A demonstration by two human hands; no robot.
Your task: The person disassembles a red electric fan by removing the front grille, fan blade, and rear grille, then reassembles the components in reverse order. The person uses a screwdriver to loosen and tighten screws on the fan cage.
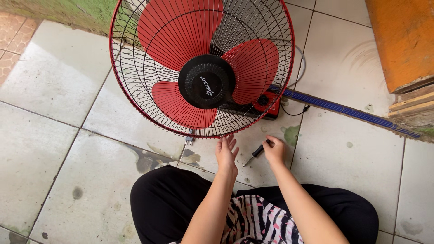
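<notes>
Left hand (pixel 226 153) open, fingers at fan (pixel 202 68) grille rim; right hand (pixel 274 151) closed on screwdriver (pixel 256 153), probably. Grille light, springy; hold rim.

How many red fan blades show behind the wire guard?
3. One red blade points up-left, one sits right of the black hub, one hangs at lower left. None looks hidden. The left hand touches the guard's bottom rim.
</notes>
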